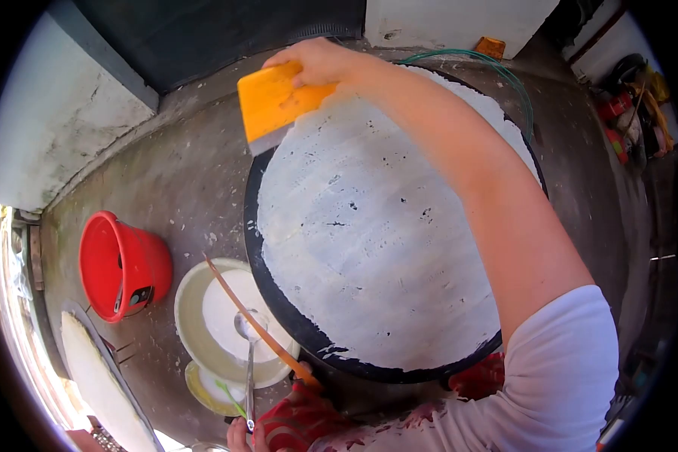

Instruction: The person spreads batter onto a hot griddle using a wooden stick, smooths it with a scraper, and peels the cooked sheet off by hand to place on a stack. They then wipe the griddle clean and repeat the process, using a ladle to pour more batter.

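Stretched across the large round black griddle (255, 260), my right arm ends in my right hand (313, 64), which is closed on a yellow scraper (267, 102) at the far left rim. The scraper's grey blade tilts down just past the edge. A thin white sheet of batter (369, 226), dotted with small holes, covers most of the griddle. At the bottom edge, my left hand (238, 435) shows only curled fingertips beside the end of a metal ladle (251, 369); its grip is mostly hidden. The ladle's bowl rests in white batter in a pale basin (192, 324).
A thin wooden stick (252, 320) lies across the basin. Below it sits a yellowish bowl (203, 388) with a green strip (230, 398). A red bucket (147, 264) stands left, near a round white-topped board (90, 361). A green hose (516, 83) curls behind the griddle.
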`<act>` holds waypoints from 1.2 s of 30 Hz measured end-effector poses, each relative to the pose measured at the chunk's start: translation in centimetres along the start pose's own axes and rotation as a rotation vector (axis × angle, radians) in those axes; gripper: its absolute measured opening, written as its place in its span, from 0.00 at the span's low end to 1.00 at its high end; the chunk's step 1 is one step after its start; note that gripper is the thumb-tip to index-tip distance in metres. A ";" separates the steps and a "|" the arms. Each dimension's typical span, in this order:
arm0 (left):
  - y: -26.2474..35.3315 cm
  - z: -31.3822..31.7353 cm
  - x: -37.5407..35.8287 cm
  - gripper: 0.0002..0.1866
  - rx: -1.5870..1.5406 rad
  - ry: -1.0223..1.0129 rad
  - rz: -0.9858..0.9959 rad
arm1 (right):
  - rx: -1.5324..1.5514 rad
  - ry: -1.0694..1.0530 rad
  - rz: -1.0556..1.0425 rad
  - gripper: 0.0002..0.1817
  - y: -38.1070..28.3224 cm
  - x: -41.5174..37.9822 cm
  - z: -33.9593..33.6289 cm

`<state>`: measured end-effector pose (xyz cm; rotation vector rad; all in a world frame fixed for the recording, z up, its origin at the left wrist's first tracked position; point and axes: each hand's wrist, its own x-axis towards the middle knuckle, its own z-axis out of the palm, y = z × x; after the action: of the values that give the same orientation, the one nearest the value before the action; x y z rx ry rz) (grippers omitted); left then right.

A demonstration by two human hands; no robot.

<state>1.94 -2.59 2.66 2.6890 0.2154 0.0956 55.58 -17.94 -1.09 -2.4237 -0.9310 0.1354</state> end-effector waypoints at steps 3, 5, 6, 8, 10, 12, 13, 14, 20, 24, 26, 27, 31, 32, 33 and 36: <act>-0.1 -0.3 -0.8 0.23 -0.030 0.023 0.005 | -0.019 -0.193 -0.250 0.28 -5.9 0.5 3.2; -0.2 -0.5 -1.5 0.24 -0.035 0.052 0.020 | -0.014 -0.313 -0.421 0.27 -10.0 -0.6 5.4; -0.2 -0.6 -1.8 0.24 -0.045 0.066 0.020 | -0.011 -0.377 -0.510 0.26 -11.9 -1.6 6.6; -0.5 -0.9 -2.9 0.24 -0.038 0.073 0.035 | -0.007 -0.530 -0.705 0.24 -15.9 -5.2 9.0; -0.6 -1.3 -3.9 0.25 -0.032 0.081 0.059 | -0.142 -0.732 -0.833 0.18 -20.5 -11.4 10.1; -0.4 -1.9 -5.0 0.24 -0.025 0.107 0.031 | -0.242 -0.711 -1.084 0.07 -23.9 -19.0 12.0; -0.5 -2.2 -5.5 0.24 -0.023 0.108 0.037 | -0.261 -0.696 -1.153 0.05 -25.4 -22.9 11.8; -0.5 -2.4 -6.1 0.24 -0.014 0.127 0.040 | -0.224 -0.745 -1.180 0.04 -26.3 -26.5 11.3; -1.4 -2.2 -9.3 0.20 -0.065 0.229 0.044 | -0.048 -0.482 -0.644 0.09 -25.8 -34.8 5.7; -1.9 -1.9 -10.5 0.18 -0.076 0.304 0.066 | 0.164 0.198 0.171 0.19 -17.3 -38.9 2.1; -2.5 -1.4 -10.7 0.18 -0.106 0.333 0.097 | 0.430 0.683 0.419 0.22 -8.0 -42.0 1.8; -2.6 -1.4 -10.8 0.18 -0.129 0.371 0.102 | 0.218 0.780 0.611 0.24 -7.8 -44.1 -1.7; -2.5 -1.2 -10.9 0.17 -0.217 0.401 0.081 | -0.036 0.944 1.044 0.25 -2.5 -51.7 -5.9; -2.8 -0.9 -10.9 0.17 -0.198 0.414 0.091 | -0.051 0.897 1.151 0.25 -2.3 -53.0 -5.9; -2.9 -0.8 -10.9 0.17 -0.197 0.416 0.099 | -0.064 0.848 1.255 0.25 -2.2 -53.8 -5.7; -2.9 -0.5 -10.9 0.16 -0.153 0.444 0.170 | -0.098 0.784 1.261 0.23 -5.0 -54.7 -1.9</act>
<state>-9.21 -1.59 1.46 2.4951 0.1058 0.7322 11.74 -51.08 -2.05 -2.4180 0.9660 -0.3956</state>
